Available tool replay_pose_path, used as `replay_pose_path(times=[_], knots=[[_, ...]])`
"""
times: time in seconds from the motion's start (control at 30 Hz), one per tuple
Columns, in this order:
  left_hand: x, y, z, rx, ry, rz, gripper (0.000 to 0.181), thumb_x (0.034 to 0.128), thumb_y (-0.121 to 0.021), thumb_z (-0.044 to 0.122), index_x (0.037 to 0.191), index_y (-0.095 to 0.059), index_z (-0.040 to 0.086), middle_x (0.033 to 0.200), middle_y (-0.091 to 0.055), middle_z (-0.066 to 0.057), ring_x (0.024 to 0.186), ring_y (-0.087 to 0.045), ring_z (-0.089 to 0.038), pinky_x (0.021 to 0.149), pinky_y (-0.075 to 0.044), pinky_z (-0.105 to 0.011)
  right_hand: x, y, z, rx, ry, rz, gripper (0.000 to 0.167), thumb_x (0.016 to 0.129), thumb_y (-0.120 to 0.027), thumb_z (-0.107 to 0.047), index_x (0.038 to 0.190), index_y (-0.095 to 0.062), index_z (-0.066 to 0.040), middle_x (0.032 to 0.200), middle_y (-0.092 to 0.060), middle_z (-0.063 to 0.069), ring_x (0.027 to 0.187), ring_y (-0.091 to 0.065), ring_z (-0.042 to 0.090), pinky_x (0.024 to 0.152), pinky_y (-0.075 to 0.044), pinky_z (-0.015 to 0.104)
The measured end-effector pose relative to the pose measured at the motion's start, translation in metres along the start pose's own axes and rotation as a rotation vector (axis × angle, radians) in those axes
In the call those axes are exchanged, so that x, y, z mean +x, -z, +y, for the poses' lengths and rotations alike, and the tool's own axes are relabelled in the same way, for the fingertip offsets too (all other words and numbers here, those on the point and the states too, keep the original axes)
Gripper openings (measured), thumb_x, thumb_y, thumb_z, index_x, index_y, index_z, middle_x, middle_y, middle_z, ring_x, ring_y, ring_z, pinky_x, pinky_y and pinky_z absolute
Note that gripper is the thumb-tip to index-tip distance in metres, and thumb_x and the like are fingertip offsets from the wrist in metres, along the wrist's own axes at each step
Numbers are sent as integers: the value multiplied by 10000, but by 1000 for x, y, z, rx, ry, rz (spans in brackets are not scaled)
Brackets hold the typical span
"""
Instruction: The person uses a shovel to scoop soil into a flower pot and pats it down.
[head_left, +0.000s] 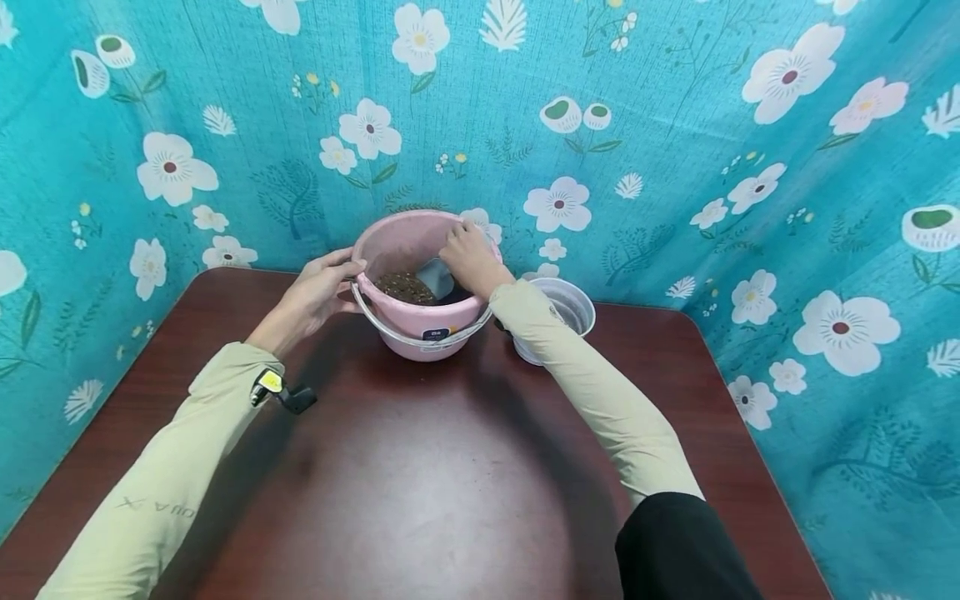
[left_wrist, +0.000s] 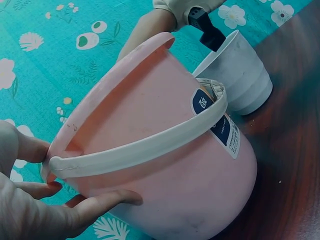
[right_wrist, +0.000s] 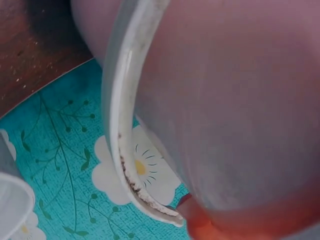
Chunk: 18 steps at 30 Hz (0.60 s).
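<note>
A pink bucket (head_left: 420, 318) with a white handle (left_wrist: 145, 151) stands at the table's back edge, dark brown soil (head_left: 405, 287) inside. My left hand (head_left: 318, 287) grips its left rim; in the left wrist view the left hand (left_wrist: 45, 200) has its fingertips around the rim and against the side. My right hand (head_left: 472, 257) reaches over the right rim, fingers curled at the top of a grey scoop (head_left: 436, 279) that leans in the soil; the scoop's grip is hidden by the hand. The right wrist view shows the bucket wall (right_wrist: 225, 100) and handle (right_wrist: 120, 110) close up.
A white pot (head_left: 576, 304) stands right of the bucket, partly behind the right forearm. The brown table (head_left: 420, 467) has a teal floral curtain (head_left: 480, 125) along its back and sides. Small crumbs lie near the pot.
</note>
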<state>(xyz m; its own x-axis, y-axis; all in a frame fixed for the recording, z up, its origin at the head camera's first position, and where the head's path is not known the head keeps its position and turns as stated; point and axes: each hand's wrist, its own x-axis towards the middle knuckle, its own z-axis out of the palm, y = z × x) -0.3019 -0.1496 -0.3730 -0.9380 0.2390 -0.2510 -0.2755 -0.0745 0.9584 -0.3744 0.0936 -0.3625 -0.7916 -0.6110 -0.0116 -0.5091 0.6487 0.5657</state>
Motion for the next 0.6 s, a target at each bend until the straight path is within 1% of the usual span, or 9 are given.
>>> replay_pose_path(times=[0.1, 0.17, 0.27, 0.37, 0.43, 0.5, 0.6], knots=[[0, 1, 0, 3, -3, -2, 629, 1100, -508, 199, 1667, -255, 99, 1289, -478, -77, 1117, -544, -156, 823, -618, -335, 1, -2, -1, 0, 3, 12, 275, 1070, -550, -71, 1012, -813, -125, 1077, -753, 89, 1036, -657, 257, 921, -494, 367], [0, 2, 1, 4, -9, 1, 629, 1104, -506, 213, 1668, -251, 101, 1308, -470, -76, 1160, -528, -173, 812, -617, -322, 2, -2, 0, 4, 11, 39, 264, 1068, -562, -84, 998, -813, -130, 1059, -755, 83, 1027, -656, 261, 927, -490, 374], [0, 2, 1, 6, -11, 4, 625, 1108, -499, 219, 1668, -248, 101, 1303, -461, -86, 1178, -520, -184, 796, -615, -307, 2, -3, 2, 38, 29, 70, 227, 1063, -591, -127, 997, -808, -119, 1058, -744, 92, 1050, -646, 275, 958, -483, 392], [1, 0, 0, 13, -7, -3, 630, 1107, -499, 211, 1671, -240, 100, 1296, -456, -91, 1135, -530, -172, 801, -622, -313, -1, -4, 3, 109, 39, 55, 202, 1059, -604, -140, 1039, -794, -75, 1105, -721, 126, 1117, -625, 303, 1023, -468, 431], [1, 0, -1, 10, -9, -10, 641, 1102, -504, 203, 1673, -231, 96, 1282, -465, -87, 1099, -545, -154, 805, -627, -320, -2, -6, 4, 154, 46, 37, 192, 1053, -600, -110, 1062, -782, -51, 1135, -707, 145, 1155, -609, 317, 1058, -452, 451], [1, 0, -2, 3, -9, -8, 639, 1101, -503, 192, 1673, -234, 98, 1261, -467, -87, 1046, -554, -134, 796, -634, -326, -2, -6, 4, 186, 57, 22, 181, 1044, -605, -99, 1086, -773, -45, 1159, -698, 151, 1183, -594, 322, 1082, -437, 463], [1, 1, -2, -12, -13, -4, 642, 1100, -502, 189, 1674, -229, 96, 1228, -472, -83, 1017, -556, -118, 783, -633, -326, -1, -6, 5, 225, 81, 13, 160, 1025, -638, -108, 1100, -765, -46, 1173, -692, 155, 1196, -581, 330, 1101, -425, 477]])
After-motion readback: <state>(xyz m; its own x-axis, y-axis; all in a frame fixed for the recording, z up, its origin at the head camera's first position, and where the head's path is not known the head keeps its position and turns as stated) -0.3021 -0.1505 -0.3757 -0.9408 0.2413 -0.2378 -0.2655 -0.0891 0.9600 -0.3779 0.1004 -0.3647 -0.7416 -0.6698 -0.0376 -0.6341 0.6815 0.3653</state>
